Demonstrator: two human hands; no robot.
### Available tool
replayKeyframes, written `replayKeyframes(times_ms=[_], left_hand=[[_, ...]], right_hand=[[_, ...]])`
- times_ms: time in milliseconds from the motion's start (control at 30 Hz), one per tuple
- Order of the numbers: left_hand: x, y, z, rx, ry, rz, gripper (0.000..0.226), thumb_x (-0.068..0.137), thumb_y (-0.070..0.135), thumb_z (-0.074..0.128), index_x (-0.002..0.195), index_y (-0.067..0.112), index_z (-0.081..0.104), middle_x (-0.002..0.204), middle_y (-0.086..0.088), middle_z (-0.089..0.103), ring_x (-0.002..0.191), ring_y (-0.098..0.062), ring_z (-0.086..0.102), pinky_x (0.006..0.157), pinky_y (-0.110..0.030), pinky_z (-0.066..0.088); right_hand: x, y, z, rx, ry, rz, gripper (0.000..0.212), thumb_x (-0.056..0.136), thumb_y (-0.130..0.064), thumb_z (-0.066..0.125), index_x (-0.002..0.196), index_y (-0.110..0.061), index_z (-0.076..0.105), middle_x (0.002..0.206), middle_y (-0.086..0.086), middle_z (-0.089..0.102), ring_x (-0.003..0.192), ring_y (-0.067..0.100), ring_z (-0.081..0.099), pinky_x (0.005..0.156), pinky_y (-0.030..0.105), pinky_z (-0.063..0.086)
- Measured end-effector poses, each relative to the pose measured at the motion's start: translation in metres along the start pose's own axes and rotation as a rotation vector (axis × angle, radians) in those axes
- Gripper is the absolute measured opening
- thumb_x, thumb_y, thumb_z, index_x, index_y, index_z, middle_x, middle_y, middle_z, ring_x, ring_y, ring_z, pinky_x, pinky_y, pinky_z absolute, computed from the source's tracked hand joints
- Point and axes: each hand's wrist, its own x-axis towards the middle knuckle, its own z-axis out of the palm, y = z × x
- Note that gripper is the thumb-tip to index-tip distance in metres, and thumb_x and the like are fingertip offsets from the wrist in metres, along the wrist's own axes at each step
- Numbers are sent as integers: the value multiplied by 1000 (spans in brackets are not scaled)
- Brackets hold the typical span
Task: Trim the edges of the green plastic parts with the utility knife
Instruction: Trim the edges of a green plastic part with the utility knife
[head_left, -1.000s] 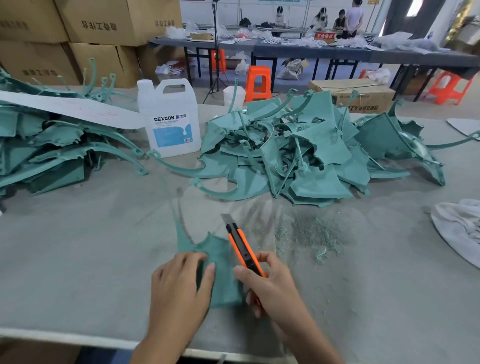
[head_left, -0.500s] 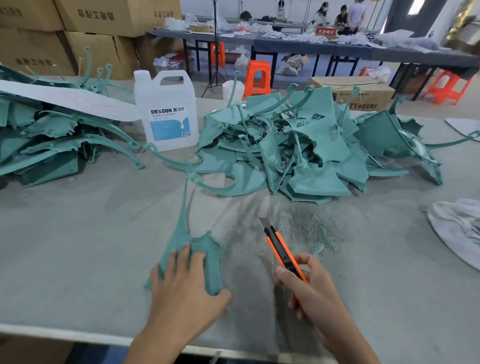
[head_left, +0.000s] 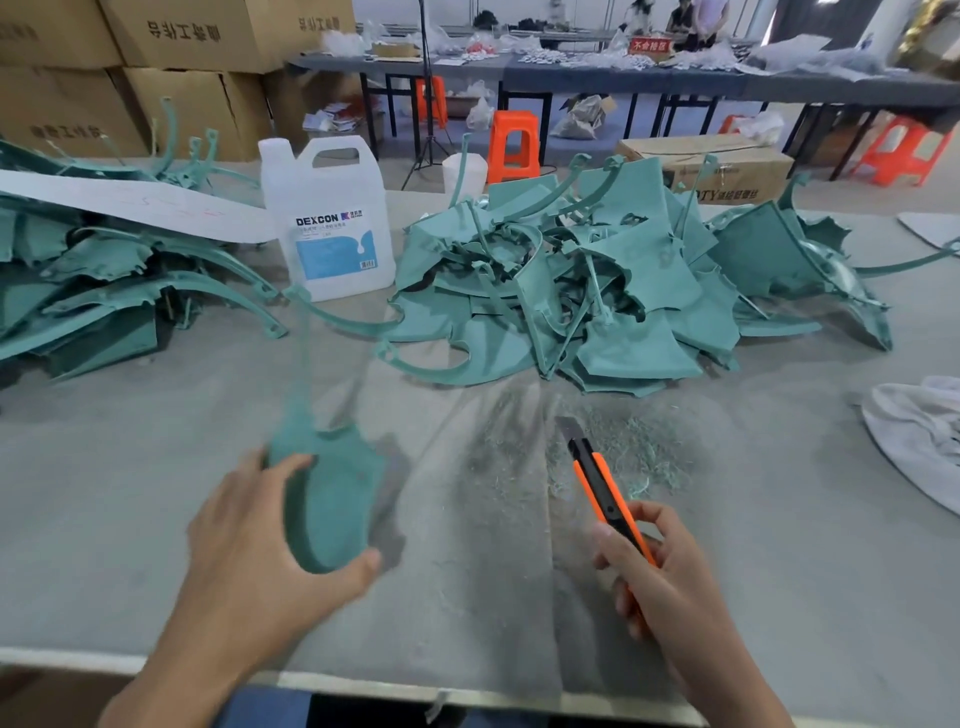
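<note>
Left hand (head_left: 249, 566) — part (head_left: 332, 493); right hand (head_left: 665, 582) — knife (head_left: 597, 478)

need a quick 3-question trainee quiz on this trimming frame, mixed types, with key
1. Which hand grips the utility knife?
2. True or false: the knife blade is cutting into the green part that the left hand holds.
3. What stands between the left heap and the middle heap of parts? A) white jug B) orange stool C) folded cloth
Key: 1 the right hand; 2 false, the blade is clear of it; 3 A.
</note>
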Motion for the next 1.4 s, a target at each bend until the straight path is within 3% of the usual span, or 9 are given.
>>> replayKeyframes(times_ms=[167,333,433,500,667,933,1067,1333,1400], left_hand=[[-1,42,24,75,-298,484,104,43,79,69,135,44,38,154,8,19,142,-11,15,112,-15,0],[33,43,66,166,-638,412,112,61,67,58,157,47,3,167,0,-17,145,-7,-31,117,-31,-19],[45,41,82,122,-608,370,89,65,66,43,146,68,8,166,3,-21,145,-13,-35,117,-40,-19],[54,43,91,82,-574,350,78,71,82,39,142,70,10,167,3,-17,149,-15,-29,121,-44,-9],[59,43,113,3,-446,317,104,67,102,26,155,49,11,167,15,-9,147,0,-28,124,-32,2],[61,40,118,-9,-448,294,114,65,103,29,159,40,9,163,23,-13,142,7,-32,121,-30,4],[61,42,116,2,-459,286,114,65,102,28,159,40,9,163,23,-13,142,6,-32,121,-32,5],[61,41,115,25,-475,294,109,69,100,29,158,41,7,164,23,-14,143,4,-32,122,-33,6],[61,41,116,23,-471,300,110,69,100,29,159,41,7,164,22,-14,144,4,-31,121,-31,3]], right_hand=[[-5,-4,-23,-15,168,-92,31,80,-56,61,91,-28,68,71,2,63,45,16,47,38,22,36],[-16,-13,-57,-413,124,-183,33,80,-61,57,110,-49,61,79,-3,72,53,17,61,48,28,50],[-14,-15,-60,-721,70,-261,32,82,-64,54,110,-50,62,74,-13,67,58,7,62,55,25,50],[-10,-16,-50,-853,33,-336,27,85,-64,52,105,-49,62,78,-18,66,66,3,63,59,21,47],[1,-14,-28,-1032,-60,-333,47,84,-75,37,103,-41,64,80,-16,63,73,8,62,65,33,50],[9,-12,-18,-1124,53,-383,27,91,-61,52,99,-39,66,77,-14,63,72,20,67,56,36,48],[12,-10,-18,-1145,68,-375,46,88,-70,35,100,-37,65,81,-12,65,74,20,67,58,37,50],[13,-9,-23,-1136,92,-388,38,89,-67,40,94,-37,63,75,-12,62,67,18,65,54,35,49],[12,-7,-21,-1137,82,-427,27,91,-60,50,92,-36,62,72,-13,61,64,18,64,49,33,45]])
